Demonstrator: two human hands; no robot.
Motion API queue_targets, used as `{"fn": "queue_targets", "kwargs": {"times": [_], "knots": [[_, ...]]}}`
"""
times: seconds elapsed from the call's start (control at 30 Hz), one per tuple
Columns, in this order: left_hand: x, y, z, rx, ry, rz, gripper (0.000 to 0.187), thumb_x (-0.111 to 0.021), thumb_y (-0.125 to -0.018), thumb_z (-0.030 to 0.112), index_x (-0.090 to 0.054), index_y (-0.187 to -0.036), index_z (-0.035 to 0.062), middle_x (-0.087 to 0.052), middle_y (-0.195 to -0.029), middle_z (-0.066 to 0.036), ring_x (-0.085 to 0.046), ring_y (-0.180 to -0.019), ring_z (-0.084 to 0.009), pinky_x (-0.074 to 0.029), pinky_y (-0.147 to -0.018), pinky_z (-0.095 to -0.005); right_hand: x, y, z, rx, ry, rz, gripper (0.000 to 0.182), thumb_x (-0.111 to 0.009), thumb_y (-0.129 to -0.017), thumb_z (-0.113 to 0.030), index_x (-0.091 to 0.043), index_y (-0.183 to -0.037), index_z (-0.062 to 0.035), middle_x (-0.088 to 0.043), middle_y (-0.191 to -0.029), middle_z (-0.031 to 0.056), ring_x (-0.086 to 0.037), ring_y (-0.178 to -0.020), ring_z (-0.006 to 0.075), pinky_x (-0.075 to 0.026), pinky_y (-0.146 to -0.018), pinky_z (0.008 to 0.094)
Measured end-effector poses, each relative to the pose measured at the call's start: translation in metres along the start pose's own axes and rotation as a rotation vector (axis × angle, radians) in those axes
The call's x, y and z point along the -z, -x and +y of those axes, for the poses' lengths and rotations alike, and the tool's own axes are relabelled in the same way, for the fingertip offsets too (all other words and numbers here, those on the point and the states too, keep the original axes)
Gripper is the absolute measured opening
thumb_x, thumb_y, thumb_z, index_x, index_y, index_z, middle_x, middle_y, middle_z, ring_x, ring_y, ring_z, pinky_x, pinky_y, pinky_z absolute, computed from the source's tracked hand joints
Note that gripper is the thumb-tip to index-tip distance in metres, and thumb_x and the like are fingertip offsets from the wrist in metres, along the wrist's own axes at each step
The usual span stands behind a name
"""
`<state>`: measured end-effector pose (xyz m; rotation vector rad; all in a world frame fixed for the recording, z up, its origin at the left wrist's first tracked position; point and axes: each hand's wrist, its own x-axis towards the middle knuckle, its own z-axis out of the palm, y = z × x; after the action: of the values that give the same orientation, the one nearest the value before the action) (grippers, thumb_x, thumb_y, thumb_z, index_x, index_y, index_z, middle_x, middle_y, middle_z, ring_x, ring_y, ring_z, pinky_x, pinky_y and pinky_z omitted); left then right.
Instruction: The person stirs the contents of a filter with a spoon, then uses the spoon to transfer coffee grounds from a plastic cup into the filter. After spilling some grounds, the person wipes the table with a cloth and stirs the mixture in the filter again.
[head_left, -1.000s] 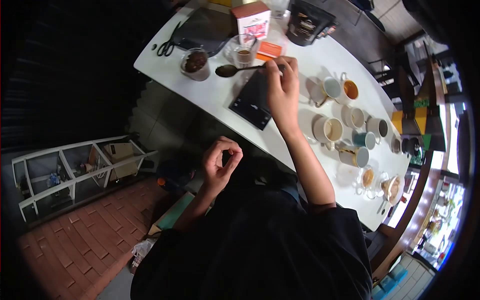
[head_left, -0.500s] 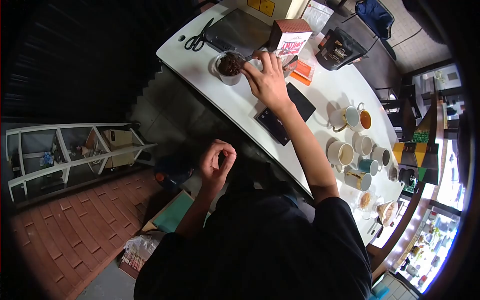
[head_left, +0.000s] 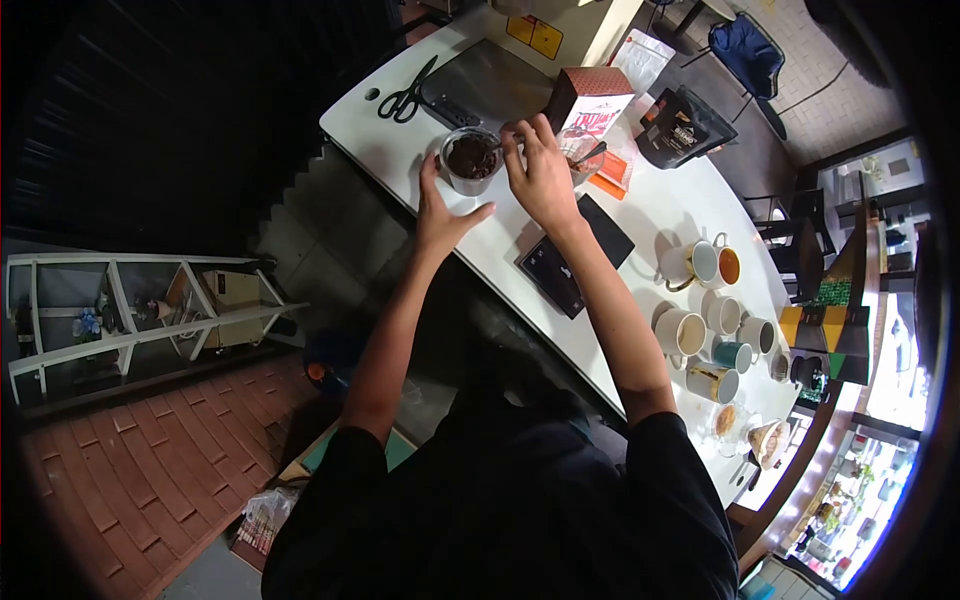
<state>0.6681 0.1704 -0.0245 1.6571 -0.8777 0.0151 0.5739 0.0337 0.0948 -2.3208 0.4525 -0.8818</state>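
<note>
A clear plastic cup (head_left: 470, 184) with dark brown, crumbly contents (head_left: 470, 157) stands near the table's edge. My left hand (head_left: 440, 215) is at the cup's near left side, index finger along its wall and thumb stretched away from it. Pinched above the cup's right side, my right hand (head_left: 543, 180) grips a thin spoon (head_left: 495, 147) that dips into the brown contents; its handle is mostly hidden by my fingers. Just right of that hand is a clear glass (head_left: 578, 148) with a dark-handled spoon (head_left: 592, 153) in it.
Black scissors (head_left: 405, 98) and a metal tray (head_left: 480, 75) lie at the back left. A printed box (head_left: 590, 98), an orange packet (head_left: 612, 180) and a black pouch (head_left: 685, 128) stand behind. A black scale (head_left: 553, 275) sits nearer, with several mugs (head_left: 680, 332) to the right.
My left hand has risen from below the table edge to the cup, its fingers spreading. My right hand stays by the cup with the spoon. The view has shifted slightly.
</note>
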Motion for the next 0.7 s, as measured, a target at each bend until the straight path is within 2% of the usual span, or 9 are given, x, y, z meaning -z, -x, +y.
{"fn": "queue_targets", "kwargs": {"times": [0.03,0.1,0.17,0.27,0.37,0.43,0.57,0.7], "knots": [[-0.004,-0.01,-0.002,-0.001,0.006,-0.002,0.111,-0.093,-0.065,0.024,-0.024,-0.149,0.0009,-0.046,-0.141,-0.023,-0.047,-0.131,-0.0342,-0.037,-0.111,-0.0449,0.001,-0.001,0.0,-0.007,-0.059,-0.029,0.014,-0.057,-0.097,-0.013,-0.061,-0.097,0.0011,-0.058,-0.098,0.0191,-0.063,-0.092,0.0394,-0.051,-0.079,0.0458],[-0.011,-0.023,-0.004,0.081,0.117,-0.092,0.106,-0.094,-0.065,0.024,-0.03,-0.146,0.0028,-0.045,-0.139,-0.02,-0.05,-0.128,-0.0307,-0.041,-0.109,-0.044,0.004,-0.002,0.005,-0.028,-0.133,-0.058,0.014,-0.058,-0.097,-0.012,-0.061,-0.098,0.0018,-0.062,-0.098,0.0199,-0.064,-0.089,0.0396,-0.052,-0.077,0.0443],[-0.017,-0.03,-0.006,0.087,0.185,-0.087,0.102,-0.094,-0.065,0.024,-0.033,-0.144,0.0027,-0.046,-0.138,-0.019,-0.051,-0.126,-0.0298,-0.043,-0.106,-0.0426,0.007,0.0,0.011,-0.053,-0.208,-0.079,0.015,-0.058,-0.096,-0.01,-0.063,-0.1,0.0039,-0.069,-0.093,0.0228,-0.068,-0.083,0.0401,-0.053,-0.075,0.0409],[-0.021,-0.037,-0.006,0.054,0.274,-0.038,0.093,-0.094,-0.066,0.023,-0.039,-0.138,0.0027,-0.05,-0.132,-0.017,-0.054,-0.122,-0.0277,-0.046,-0.103,-0.0399,0.008,0.005,0.014,-0.029,-0.255,-0.075,0.015,-0.058,-0.096,-0.008,-0.065,-0.099,0.0047,-0.069,-0.091,0.0231,-0.069,-0.083,0.0396,-0.053,-0.076,0.041],[-0.021,-0.04,-0.006,0.017,0.199,-0.05,0.089,-0.093,-0.066,0.023,-0.043,-0.136,0.0029,-0.053,-0.128,-0.016,-0.054,-0.122,-0.0272,-0.046,-0.103,-0.0392,0.016,0.007,0.006,-0.023,-0.258,-0.078,0.015,-0.058,-0.095,-0.007,-0.066,-0.099,0.0053,-0.07,-0.09,0.0232,-0.069,-0.084,0.0391,-0.053,-0.077,0.0409],[-0.019,-0.038,-0.001,-0.006,0.169,-0.012,0.087,-0.094,-0.063,0.024,-0.046,-0.132,0.0027,-0.059,-0.123,-0.016,-0.059,-0.114,-0.0264,-0.048,-0.1,-0.039,0.025,0.005,-0.002,0.012,-0.267,-0.105,0.013,-0.058,-0.095,-0.005,-0.064,-0.099,0.0053,-0.069,-0.09,0.0235,-0.069,-0.084,0.0395,-0.053,-0.077,0.0415],[-0.008,-0.031,0.006,-0.095,0.168,-0.025,0.091,-0.095,-0.061,0.026,-0.045,-0.133,0.0024,-0.058,-0.122,-0.015,-0.059,-0.112,-0.0266,-0.049,-0.098,-0.0399,0.05,-0.007,-0.02,0.081,-0.308,-0.076,0.013,-0.058,-0.094,-0.006,-0.063,-0.098,0.0051,-0.068,-0.089,0.0233,-0.068,-0.082,0.0394,-0.053,-0.074,0.0409],[0.008,-0.031,0.047,-0.127,0.2,-0.005,0.09,-0.095,-0.06,0.028,-0.045,-0.131,0.003,-0.057,-0.121,-0.015,-0.059,-0.112,-0.0257,-0.049,-0.097,-0.0399,0.101,-0.019,-0.061,0.126,-0.266,-0.056,0.012,-0.059,-0.095,-0.007,-0.063,-0.096,0.0047,-0.067,-0.084,0.0216,-0.067,-0.078,0.0384,-0.051,-0.068,0.0401]]}}
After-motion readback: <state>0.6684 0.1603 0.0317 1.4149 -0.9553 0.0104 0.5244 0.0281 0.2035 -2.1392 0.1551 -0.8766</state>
